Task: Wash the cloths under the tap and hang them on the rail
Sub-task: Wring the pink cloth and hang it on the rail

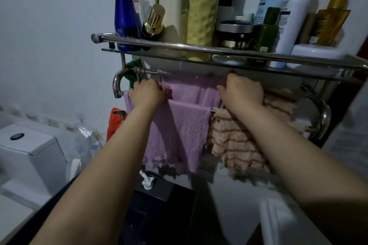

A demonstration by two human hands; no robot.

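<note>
A purple cloth (185, 125) hangs over the chrome towel rail (117, 83) below the glass shelf. My left hand (148, 92) grips its upper left edge near the rail's left bend. My right hand (242, 90) holds the cloth's upper right part, fingers curled over the fabric at the rail. To the right, a peach cloth with orange stripes (237, 141) hangs on the same rail, partly under my right forearm. A white tap (147, 182) shows below the purple cloth.
The glass shelf (159, 55) just above the rail carries several bottles and jars, among them a blue bottle (125, 16). A white toilet cistern (29, 151) stands at the left. A dark bin (159, 209) sits below the tap. An orange bag (115, 121) hangs at the wall.
</note>
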